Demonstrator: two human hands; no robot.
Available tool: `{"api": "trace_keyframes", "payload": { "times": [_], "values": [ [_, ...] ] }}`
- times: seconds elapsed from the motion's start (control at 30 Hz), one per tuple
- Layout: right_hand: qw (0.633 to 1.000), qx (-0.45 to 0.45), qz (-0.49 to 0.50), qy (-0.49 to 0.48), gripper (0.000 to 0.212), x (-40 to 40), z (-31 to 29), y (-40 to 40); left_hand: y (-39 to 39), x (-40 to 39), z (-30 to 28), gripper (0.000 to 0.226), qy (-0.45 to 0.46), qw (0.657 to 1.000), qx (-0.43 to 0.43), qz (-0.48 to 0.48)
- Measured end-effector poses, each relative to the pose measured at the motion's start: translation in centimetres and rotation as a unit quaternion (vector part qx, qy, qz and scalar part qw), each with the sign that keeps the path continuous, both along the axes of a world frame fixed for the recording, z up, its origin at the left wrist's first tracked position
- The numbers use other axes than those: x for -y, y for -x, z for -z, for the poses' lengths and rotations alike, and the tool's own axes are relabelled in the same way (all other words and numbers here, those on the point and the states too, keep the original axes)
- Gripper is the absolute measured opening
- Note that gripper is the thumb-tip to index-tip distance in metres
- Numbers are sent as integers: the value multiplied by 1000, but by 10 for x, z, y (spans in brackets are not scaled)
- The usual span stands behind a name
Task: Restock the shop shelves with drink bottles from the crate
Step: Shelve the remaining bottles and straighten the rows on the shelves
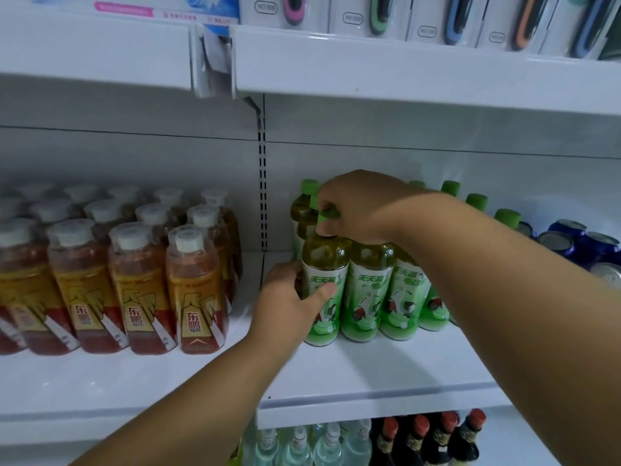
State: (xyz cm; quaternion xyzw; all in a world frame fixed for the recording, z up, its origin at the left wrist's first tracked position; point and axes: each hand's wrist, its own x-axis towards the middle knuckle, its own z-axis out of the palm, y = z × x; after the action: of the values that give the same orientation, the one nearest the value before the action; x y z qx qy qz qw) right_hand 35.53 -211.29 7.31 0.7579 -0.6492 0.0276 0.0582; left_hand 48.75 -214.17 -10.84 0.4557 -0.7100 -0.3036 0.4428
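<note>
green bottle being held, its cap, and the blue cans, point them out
green bottle (324, 264), head view, on its dark shoulder above the label
green cap (328, 215), head view, on its side below the right hand's fingers
blue cans (581, 243), head view, on one can's side

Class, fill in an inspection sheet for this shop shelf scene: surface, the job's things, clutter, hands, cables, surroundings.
Surface: white shelf, bare along its front edge.
Job's things: green-capped bottles stand in rows; the front left bottle is upright and held.
Clutter: nothing seen.
Hands: left hand grips the front left bottle's body; right hand pinches its green cap from above.
Cables: nothing seen.
Surroundings: orange drink bottles on the left bay, blue cans at right, dark bottles on the shelf below, boxed goods above. No crate in view.
</note>
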Motion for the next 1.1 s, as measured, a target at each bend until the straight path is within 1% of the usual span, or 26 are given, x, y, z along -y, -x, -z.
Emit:
{"api": "trace_keyframes", "payload": {
  "times": [0.2, 0.43, 0.53, 0.6, 0.67, 0.73, 0.8, 0.97, 1.1],
  "values": [
    [1000, 7, 7, 4, 41, -1, 3, 0, -4, 3, -1, 31, 2, 1000, 5, 15],
    [1000, 9, 4, 5, 39, -3, 4, 0, -8, 3, -5, 27, 6, 999, 21, 24],
    [996, 61, 8, 58, 41, -7, -5, 8, -9, 3, -4, 26, 6, 1000, 10, 26],
    [995, 35, 35, 89, 36, -7, -12, 21, -9, 3, -4, 25, 8, 1000, 11, 27],
    [995, -14, 69, 64, 33, -7, -11, 29, -9, 4, -1, 25, 11, 999, 13, 28],
    [996, -28, 86, 26, 34, -6, -1, 33, -8, 3, 1, 26, 16, 999, 18, 29],
    [996, -17, 91, 14, 38, -6, 9, 33, -7, 2, 1, 28, 15, 999, 18, 35],
    [996, 10, 83, 41, 40, -5, 12, 32, -7, 4, 0, 27, 11, 999, 25, 34],
    [995, 10, 95, 33, 43, -6, 14, 31, -8, 2, -1, 24, 17, 999, 29, 39]
  ]
}}
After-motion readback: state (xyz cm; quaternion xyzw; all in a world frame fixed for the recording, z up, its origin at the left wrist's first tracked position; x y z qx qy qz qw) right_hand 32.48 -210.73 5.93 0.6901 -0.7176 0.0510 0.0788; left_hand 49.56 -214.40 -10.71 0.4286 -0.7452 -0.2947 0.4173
